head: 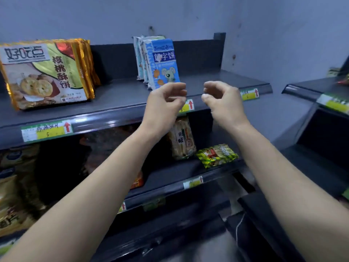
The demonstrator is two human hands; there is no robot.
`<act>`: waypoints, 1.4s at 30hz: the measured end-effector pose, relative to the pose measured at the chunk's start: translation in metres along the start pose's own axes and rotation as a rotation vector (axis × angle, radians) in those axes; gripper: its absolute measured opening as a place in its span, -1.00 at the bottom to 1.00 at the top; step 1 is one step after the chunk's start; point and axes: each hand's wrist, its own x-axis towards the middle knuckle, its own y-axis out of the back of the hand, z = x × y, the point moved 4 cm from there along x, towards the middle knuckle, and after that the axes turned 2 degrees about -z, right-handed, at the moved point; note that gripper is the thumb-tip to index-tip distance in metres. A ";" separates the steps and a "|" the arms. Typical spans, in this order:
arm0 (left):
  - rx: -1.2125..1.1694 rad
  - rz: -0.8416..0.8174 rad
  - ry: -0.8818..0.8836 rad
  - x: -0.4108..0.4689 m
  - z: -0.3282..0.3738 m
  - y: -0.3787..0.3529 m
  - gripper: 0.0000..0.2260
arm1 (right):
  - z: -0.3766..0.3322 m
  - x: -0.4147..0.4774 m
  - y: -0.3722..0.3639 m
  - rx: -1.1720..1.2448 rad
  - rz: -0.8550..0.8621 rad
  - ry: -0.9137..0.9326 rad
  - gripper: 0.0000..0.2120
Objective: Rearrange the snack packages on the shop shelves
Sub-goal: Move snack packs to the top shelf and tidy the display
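Top shelf w/ blue pkgs upright — L hand, R hand grip loose, empty.

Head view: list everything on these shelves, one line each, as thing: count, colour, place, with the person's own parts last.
walnut biscuit packs: a stack, count unclear, gold-edged with green and cream front, top shelf left, upright.
bear biscuit packs: about three or four, blue and white, top shelf centre, upright in a row.
rice cracker pack: one, tan, middle shelf, upright.
green snack bag: one, green and yellow, middle shelf front edge, lying flat.
price labels: several, green and yellow with red arrows, on shelf front rails.
shelves: dark grey, several tiers; another unit at right.
dim packs: brownish, lower left, count unclear.
left hand: fingers loosely curled, holding nothing.
right hand: same, in front of the top shelf.
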 end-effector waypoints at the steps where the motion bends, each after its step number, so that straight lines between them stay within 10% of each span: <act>1: -0.016 -0.027 0.007 -0.008 -0.003 -0.004 -0.74 | 0.004 -0.009 0.007 -0.010 0.013 -0.025 -0.70; 22: -0.030 -0.278 0.320 -0.068 -0.124 -0.080 -0.79 | 0.118 -0.102 0.047 -0.184 0.037 -0.391 -0.70; 42: 0.408 -0.331 0.577 0.050 -0.246 -0.219 -0.63 | 0.331 0.000 0.026 0.062 -0.369 -0.870 -0.94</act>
